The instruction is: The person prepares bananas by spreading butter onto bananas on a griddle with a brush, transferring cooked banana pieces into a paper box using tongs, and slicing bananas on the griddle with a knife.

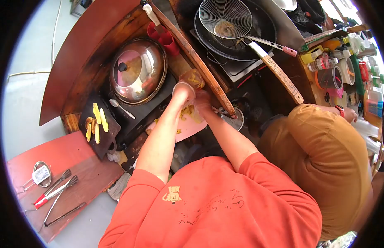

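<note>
My left hand (184,92) is over the pink cutting board (191,129), touching or right beside a clear container (192,77) with yellow-brown food in it. My right hand (202,100) is close against it on the right, low over the board. Both hands are smeared and their fingers run together, so I cannot make out their grip. Yellow food pieces (187,113) lie on the board below and between my wrists.
A lidded pan (136,74) sits at the left, near a spoon (121,108) and a dark board (110,136) with yellow strips. A wok (258,25) holding a wire skimmer (225,16) is at the back. A person in a brown shirt (320,165) stands close on the right.
</note>
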Motion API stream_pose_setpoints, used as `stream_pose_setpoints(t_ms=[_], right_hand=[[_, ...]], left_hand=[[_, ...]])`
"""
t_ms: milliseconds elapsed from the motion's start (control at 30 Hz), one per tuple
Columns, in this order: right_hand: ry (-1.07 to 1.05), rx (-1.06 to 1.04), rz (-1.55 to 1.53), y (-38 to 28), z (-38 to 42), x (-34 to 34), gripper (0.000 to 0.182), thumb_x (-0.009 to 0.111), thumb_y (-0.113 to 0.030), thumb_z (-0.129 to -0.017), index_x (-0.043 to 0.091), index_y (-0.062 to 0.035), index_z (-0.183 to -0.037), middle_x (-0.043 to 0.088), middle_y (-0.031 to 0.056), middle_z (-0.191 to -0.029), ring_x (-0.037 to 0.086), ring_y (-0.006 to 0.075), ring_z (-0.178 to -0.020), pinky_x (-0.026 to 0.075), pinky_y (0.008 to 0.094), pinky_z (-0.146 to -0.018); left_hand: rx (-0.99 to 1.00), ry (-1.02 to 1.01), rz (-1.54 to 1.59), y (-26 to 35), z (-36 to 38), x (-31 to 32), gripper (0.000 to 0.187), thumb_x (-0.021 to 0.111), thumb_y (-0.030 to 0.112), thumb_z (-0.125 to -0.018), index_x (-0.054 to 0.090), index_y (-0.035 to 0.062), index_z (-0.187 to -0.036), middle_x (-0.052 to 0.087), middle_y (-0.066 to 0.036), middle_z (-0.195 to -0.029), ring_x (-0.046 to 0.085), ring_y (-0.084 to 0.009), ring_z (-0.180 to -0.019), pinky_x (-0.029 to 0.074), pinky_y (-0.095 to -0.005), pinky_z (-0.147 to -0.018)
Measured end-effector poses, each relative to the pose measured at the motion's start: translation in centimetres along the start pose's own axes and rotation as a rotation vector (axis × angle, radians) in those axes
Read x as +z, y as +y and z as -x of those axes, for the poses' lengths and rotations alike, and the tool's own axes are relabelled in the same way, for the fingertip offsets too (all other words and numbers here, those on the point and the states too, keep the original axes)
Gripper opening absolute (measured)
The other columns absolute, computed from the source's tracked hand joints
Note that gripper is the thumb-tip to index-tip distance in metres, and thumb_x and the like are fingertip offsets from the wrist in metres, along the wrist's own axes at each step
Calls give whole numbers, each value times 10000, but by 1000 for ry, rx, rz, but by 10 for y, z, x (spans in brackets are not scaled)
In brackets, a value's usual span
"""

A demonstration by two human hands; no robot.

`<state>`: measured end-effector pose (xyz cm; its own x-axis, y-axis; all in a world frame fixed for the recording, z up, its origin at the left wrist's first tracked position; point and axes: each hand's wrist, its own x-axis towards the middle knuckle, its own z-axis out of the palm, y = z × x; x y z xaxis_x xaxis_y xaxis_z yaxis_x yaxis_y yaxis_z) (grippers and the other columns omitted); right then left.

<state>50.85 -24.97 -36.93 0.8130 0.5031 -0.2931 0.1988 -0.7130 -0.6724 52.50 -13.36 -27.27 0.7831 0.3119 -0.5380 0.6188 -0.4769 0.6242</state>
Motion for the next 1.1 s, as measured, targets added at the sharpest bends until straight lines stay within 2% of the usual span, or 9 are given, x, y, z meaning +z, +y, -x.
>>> stream_pose_setpoints(t_ms=[100,200,367,500,567,767,900,1033,1100], right_hand=[[64,97,-300,3,-3,7,60,655,-86,-862,694,-51,-832,712,106,-828,694,189,-781,535,333,-691],[-40,-166,404,-5,0,-13,68,637,-49,-883,667,-62,-824,670,61,-761,656,173,-711,512,314,-634],[125,355,-1329,-28,15,-35,84,623,-40,-924,640,-63,-845,620,21,-735,594,130,-633,486,285,-569],[117,123,-1103,20,-10,11,63,636,-56,-927,640,-42,-865,623,20,-754,589,118,-631,487,274,-577],[-87,290,-1779,-17,11,-35,47,652,-73,-921,651,-33,-895,629,15,-789,600,116,-650,494,270,-593],[34,336,-1136,-10,1,-25,88,697,-109,-885,688,-36,-934,659,23,-856,636,129,-732,511,274,-632],[94,248,-973,-21,13,-37,115,730,-109,-847,703,-29,-925,677,26,-871,639,127,-748,513,280,-642],[94,291,-1092,-7,1,-17,92,706,-109,-841,705,-33,-893,688,34,-859,649,140,-750,520,299,-658],[98,325,-780,-13,4,-20,94,677,-114,-846,707,-33,-883,697,45,-858,655,155,-753,525,320,-674]], left_hand=[[-118,-90,256,-4,8,1,180,655,140,-841,656,60,-1003,621,-137,-831,590,-276,-704,451,-353,-621],[-278,-181,592,-11,15,2,95,625,121,-866,641,65,-940,598,-118,-710,570,-255,-589,424,-365,-520],[-445,-154,1028,5,30,2,82,578,114,-910,600,85,-836,554,-85,-580,505,-223,-439,349,-354,-395],[-624,-73,1477,29,44,-4,141,520,116,-973,571,67,-851,559,-34,-630,423,-162,-421,277,-294,-340],[-587,-22,1500,27,40,4,137,519,132,-976,572,71,-865,557,-31,-631,414,-165,-419,286,-299,-345],[185,161,800,-102,-38,89,110,536,181,-965,601,110,-911,581,-38,-663,445,-188,-433,347,-341,-385],[-361,208,1336,12,45,29,111,559,170,-953,643,104,-922,599,-45,-673,485,-187,-465,385,-341,-432],[97,310,1057,-19,44,45,154,599,183,-953,670,47,-949,588,-26,-651,479,-157,-474,373,-308,-449],[-218,323,1058,26,90,12,200,635,190,-951,677,10,-1026,610,-14,-698,483,-124,-479,370,-283,-449]])
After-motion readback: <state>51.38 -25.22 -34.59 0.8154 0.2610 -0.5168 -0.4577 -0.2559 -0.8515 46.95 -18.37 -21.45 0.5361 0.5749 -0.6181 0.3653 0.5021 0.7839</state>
